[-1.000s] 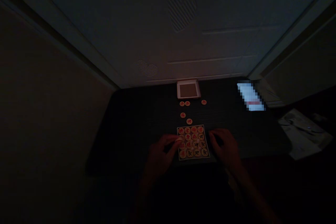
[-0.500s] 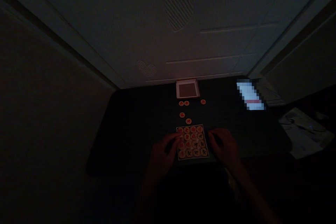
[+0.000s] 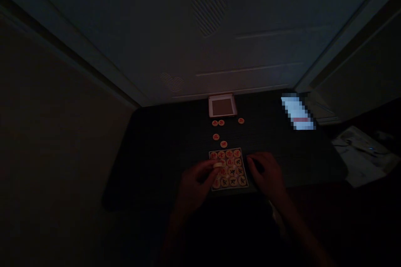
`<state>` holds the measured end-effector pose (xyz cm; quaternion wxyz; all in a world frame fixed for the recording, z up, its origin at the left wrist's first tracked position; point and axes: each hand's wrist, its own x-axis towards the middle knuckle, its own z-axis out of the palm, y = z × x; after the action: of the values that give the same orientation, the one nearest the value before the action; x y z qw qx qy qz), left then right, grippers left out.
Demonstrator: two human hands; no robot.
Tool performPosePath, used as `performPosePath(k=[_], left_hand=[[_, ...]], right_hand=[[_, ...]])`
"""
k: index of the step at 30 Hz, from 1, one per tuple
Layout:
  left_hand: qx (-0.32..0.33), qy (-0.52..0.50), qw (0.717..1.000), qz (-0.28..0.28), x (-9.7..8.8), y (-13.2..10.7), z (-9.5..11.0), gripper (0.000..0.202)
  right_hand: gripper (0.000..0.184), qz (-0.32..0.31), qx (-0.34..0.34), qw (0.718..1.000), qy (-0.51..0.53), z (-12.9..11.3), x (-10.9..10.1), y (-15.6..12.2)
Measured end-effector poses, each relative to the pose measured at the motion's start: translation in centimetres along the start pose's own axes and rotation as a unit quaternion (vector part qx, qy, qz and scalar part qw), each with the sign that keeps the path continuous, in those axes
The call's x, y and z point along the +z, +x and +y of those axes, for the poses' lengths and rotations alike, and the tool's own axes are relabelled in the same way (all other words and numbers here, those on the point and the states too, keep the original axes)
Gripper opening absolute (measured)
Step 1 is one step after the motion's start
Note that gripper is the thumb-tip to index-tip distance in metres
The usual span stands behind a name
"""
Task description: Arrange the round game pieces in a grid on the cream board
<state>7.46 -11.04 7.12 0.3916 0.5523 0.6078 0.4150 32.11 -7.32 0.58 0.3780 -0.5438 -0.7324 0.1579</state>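
Observation:
A square, shallow tray (image 3: 229, 187) of round Chinese chess pieces lies near the table's front edge. Some pieces bear red characters, others black ones. Above the tray's left side, my left hand (image 3: 196, 183) pinches a Chinese chess piece (image 3: 217, 165) between thumb and fingertips, tilted edge-on. That hand hides part of the left column. Just right of the tray rests my right hand (image 3: 267, 175), its fingers curled and the thumb tip close to the index finger. Darkness hides whether anything is between them. Beyond the tray lie several loose red pieces, including one piece (image 3: 223, 144) close to its far edge.
A pale open box or lid (image 3: 222, 107) stands at the back of the dark table (image 3: 163, 146), against a panel with heart reliefs. A bright, blurred-out phone-like screen (image 3: 297, 112) is at the back right. Papers and a cable (image 3: 363, 154) lie beyond the table's right end.
My left hand has lifted a Chinese chess piece from the tray's left column, so it now shows edge-on between the fingers. My right hand stays beside the tray. The view shifts slightly.

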Motion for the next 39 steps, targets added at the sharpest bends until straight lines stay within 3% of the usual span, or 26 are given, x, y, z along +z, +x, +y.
performPosePath(k=[9, 18, 25, 27, 30, 33, 39], left_hand=[[0.031, 0.046, 0.998, -0.021, 1.2, -0.1, 0.1, 0.017], [0.064, 0.036, 0.996, -0.053, 1.8, -0.4, 0.9, 0.012], [0.077, 0.042, 0.993, -0.082, 1.8, -0.9, 1.3, 0.017], [0.085, 0.065, 0.993, -0.056, 1.3, -0.7, 0.7, 0.017], [0.078, 0.097, 0.991, 0.048, 0.1, 0.0, -1.1, 0.016], [0.095, 0.131, 0.980, 0.114, -1.0, 0.7, -3.4, 0.015], [0.117, 0.148, 0.976, 0.110, -1.3, 0.7, -5.7, 0.015]], right_hand=[[0.015, 0.010, 0.014, 0.998, 0.062, -1.3, -1.1, -0.2], [0.019, -0.091, 0.001, 0.982, 0.168, -5.6, -2.1, -0.6], [0.016, -0.100, 0.037, 0.976, 0.191, -6.2, -2.1, -0.4], [0.017, -0.091, 0.054, 0.977, 0.183, -5.9, -1.9, -0.3], [0.018, -0.059, 0.080, 0.983, 0.155, -5.1, -1.6, 0.2], [0.019, -0.051, 0.087, 0.986, 0.133, -4.2, -1.1, 0.6], [0.020, -0.057, 0.055, 0.994, 0.079, -3.2, -0.2, 1.0]])
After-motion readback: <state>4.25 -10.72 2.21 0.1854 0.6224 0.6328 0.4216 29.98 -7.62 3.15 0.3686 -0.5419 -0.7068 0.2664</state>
